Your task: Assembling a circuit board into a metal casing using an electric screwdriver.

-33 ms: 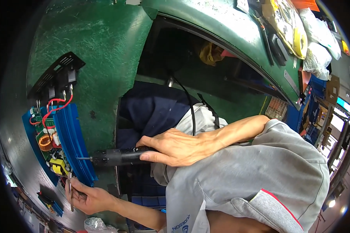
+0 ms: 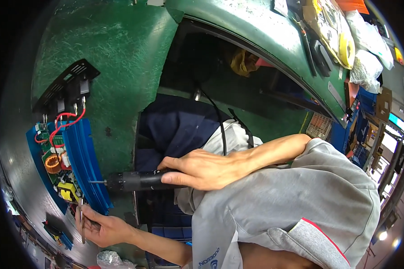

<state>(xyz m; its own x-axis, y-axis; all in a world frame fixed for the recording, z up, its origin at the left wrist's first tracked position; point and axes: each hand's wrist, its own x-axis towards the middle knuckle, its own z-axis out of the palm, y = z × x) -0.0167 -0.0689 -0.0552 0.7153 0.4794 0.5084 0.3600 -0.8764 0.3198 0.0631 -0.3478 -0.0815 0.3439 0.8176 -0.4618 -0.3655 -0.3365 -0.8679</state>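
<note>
My right hand [image 2: 202, 170] is wrapped around a black electric screwdriver [image 2: 137, 181], which points left. Its thin bit meets or hovers over the ribbed side of a blue metal housing [image 2: 83, 157]; contact is unclear. Inside the housing is a circuit board with a yellow transformer [image 2: 67, 192] and a copper coil [image 2: 52, 164]. Red wires [image 2: 54, 133] run from it to a loose black slotted panel [image 2: 67, 85]. At the housing's near end, my left hand [image 2: 98, 229] pinches metal tweezers [image 2: 82, 226], their upper end close to the transformer.
The scratched green bench [image 2: 116, 67] has an edge beside my lap. A second blue unit [image 2: 57, 233] lies beyond my left hand, with a clear plastic bag [image 2: 112, 259] nearby. A black cable [image 2: 217, 107] hangs across my lap. Bags and yellow tape [image 2: 347, 51] sit upper right.
</note>
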